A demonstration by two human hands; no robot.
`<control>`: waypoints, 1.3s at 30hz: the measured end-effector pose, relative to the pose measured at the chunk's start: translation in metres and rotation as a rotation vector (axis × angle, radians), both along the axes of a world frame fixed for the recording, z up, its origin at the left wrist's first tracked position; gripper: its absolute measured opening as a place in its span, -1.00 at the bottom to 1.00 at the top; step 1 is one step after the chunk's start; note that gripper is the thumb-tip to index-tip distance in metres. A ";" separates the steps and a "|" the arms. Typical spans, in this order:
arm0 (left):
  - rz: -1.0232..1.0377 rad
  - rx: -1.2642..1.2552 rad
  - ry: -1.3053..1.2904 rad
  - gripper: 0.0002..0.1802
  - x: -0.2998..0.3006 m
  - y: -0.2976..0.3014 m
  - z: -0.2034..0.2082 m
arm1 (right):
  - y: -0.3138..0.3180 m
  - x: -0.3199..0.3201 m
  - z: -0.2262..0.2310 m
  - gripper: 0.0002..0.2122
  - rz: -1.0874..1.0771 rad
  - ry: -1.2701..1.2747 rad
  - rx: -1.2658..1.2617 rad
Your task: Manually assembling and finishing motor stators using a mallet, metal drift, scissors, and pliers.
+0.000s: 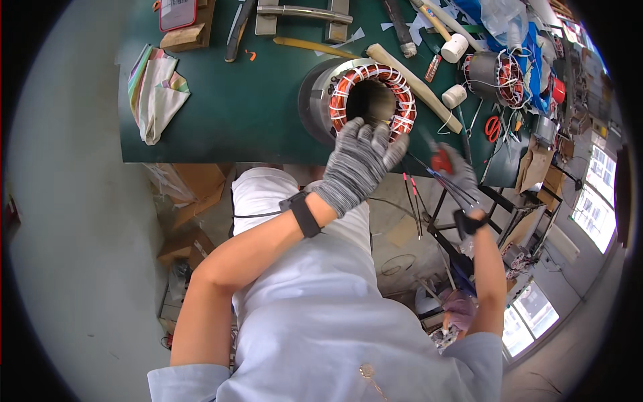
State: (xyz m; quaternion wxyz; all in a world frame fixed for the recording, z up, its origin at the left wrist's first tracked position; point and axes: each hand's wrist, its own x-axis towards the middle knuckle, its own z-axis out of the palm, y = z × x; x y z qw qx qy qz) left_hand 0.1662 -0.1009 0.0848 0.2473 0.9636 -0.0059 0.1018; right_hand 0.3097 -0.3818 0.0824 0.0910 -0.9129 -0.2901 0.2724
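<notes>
A motor stator lies on the green table with its open end toward me. Its copper coil ring is laced with white cord. My left hand, in a grey striped glove, grips the near rim of the coil, fingers over its inner edge. Right of it, my gloved right hand is closed around a red-handled tool. Motion smears this tool, so its kind is unclear. Dark lead wires, some with pink sleeves, hang over the table edge between my hands.
Behind the stator lie a wooden stick, a yellow strip and a metal handle bar. White-headed mallets, red scissors and a second stator crowd the right side. A striped cloth lies left.
</notes>
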 end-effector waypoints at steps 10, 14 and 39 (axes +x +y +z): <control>0.056 0.130 0.039 -0.55 0.003 -0.032 -0.009 | 0.136 -0.041 0.199 -0.38 -0.772 0.850 0.470; 0.035 -0.014 0.119 -0.50 0.004 -0.016 0.002 | 0.162 -0.037 0.161 -0.61 -0.723 1.012 0.144; -0.039 -0.057 0.406 -0.33 0.034 -0.001 0.000 | 0.206 -0.004 0.145 -0.63 -0.914 1.025 -0.080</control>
